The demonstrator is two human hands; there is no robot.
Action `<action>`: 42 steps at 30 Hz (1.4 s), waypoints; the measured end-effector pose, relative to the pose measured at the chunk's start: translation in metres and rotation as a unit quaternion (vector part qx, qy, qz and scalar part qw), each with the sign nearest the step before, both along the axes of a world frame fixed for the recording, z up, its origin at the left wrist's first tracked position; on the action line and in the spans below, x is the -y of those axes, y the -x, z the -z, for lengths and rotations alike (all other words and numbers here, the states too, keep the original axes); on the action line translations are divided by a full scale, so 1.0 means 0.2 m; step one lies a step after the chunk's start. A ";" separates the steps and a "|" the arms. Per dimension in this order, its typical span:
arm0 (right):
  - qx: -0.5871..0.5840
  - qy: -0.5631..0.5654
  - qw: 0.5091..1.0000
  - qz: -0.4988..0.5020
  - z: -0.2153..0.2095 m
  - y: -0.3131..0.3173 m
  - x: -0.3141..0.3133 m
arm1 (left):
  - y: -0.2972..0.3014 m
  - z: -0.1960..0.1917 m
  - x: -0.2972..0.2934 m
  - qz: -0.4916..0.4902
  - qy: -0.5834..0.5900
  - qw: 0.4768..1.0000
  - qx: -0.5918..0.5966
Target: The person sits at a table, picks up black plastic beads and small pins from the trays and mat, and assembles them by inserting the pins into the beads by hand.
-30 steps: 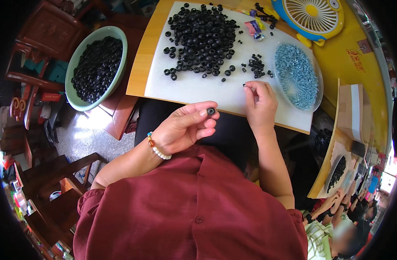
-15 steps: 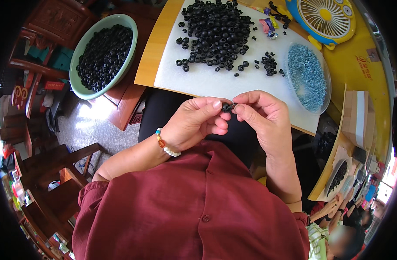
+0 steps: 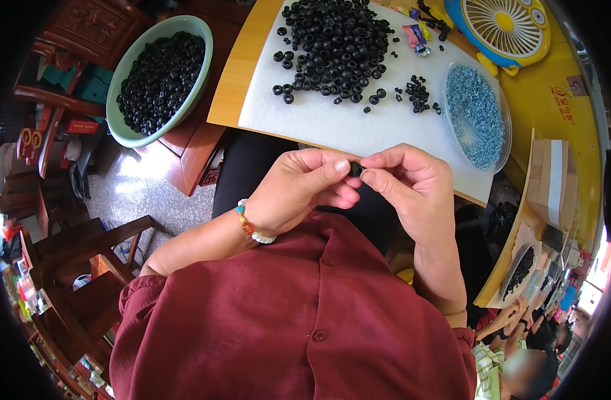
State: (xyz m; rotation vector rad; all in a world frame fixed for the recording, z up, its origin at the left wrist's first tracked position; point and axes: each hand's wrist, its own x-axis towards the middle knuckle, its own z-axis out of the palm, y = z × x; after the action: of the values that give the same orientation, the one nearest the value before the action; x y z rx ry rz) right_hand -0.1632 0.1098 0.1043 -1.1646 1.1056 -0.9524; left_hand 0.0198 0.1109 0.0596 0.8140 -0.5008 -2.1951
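Note:
Just beyond my lap, in front of the table edge, my left hand [image 3: 312, 180] pinches a small black round bead-like piece [image 3: 356, 169] between thumb and fingers. From the other side, my right hand [image 3: 409, 187] closes its thumb and index finger on the right end of the same piece. Whether a smaller part sits between those right fingertips is hidden. Beyond both hands, a pile of black round pieces with holes [image 3: 335, 50] lies on a white foam sheet [image 3: 279, 120]. A cluster of smaller black plug-like pieces [image 3: 419, 95] lies to its right.
A clear oval dish [image 3: 507, 150] of small light-blue pieces stands on the sheet's right side. Behind it is a blue-and-yellow fan [image 3: 502, 30]. At left, a pale green basin [image 3: 207, 63] holds many black pieces. Far right, another person's hands [image 3: 505, 319] are near a second worktable [image 3: 512, 257].
My two hands have come closer together, with the right fingertips now pressed against the black piece. Both hands have shifted slightly right. The view has tilted a little.

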 end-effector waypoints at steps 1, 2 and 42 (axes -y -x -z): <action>-0.005 -0.005 1.000 -0.016 0.00 0.01 0.00 | 0.00 -0.02 0.00 -0.003 0.005 1.000 0.018; -0.010 -0.010 0.999 -0.032 0.00 0.02 0.01 | -0.01 -0.01 0.00 -0.002 0.006 1.000 0.018; -0.560 0.096 0.808 0.156 0.27 0.78 0.36 | -1.03 0.17 0.48 -0.246 0.435 0.410 0.763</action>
State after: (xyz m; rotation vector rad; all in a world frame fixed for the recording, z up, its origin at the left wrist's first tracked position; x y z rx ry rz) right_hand -0.3190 0.0369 0.0504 -1.8231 2.2346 -0.5592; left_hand 0.2254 0.0144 0.0248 1.7361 -1.6898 0.1711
